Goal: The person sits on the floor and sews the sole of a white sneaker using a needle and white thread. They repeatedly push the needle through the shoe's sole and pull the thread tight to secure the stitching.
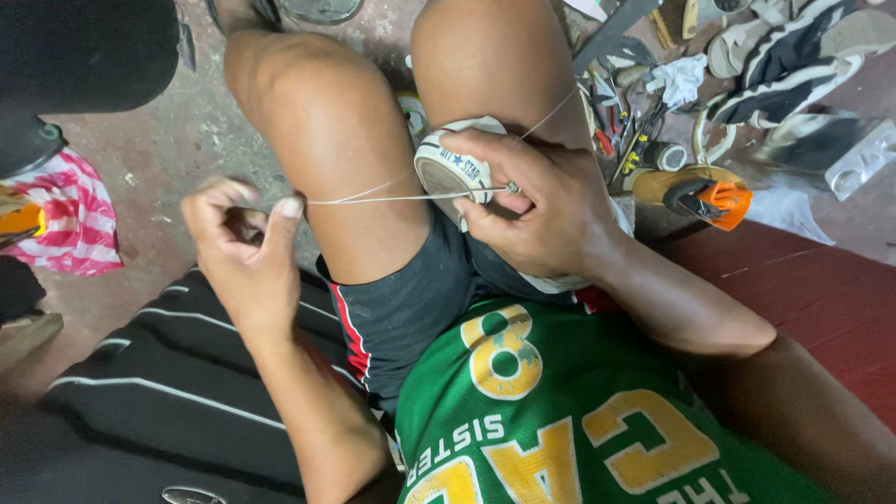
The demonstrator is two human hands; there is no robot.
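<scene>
Pulling a pale thread (392,197) taut, the left hand (245,252) has its fingers pinched together on the thread's free end, well out to the left of the shoe (459,168). The shoe, a white-soled sneaker with a round patch on its heel, sits wedged between the person's bare knees, and every other thing here is placed from it. The right hand (534,210) lies directly on the shoe, fingers clamped around a small metal needle or awl (512,188) at its edge, where the thread enters. A second run of thread leaves the shoe upward and to the right, over the thigh. Judging by this, at least one stitch is already through the sole edge and is being tightened; how many stitches remain cannot be told, since the hand hides most of the seam. To the right of the shoe, on the floor, lie scattered hand tools (616,121), an orange-capped glue bottle (695,191) and other shoes (793,51).
</scene>
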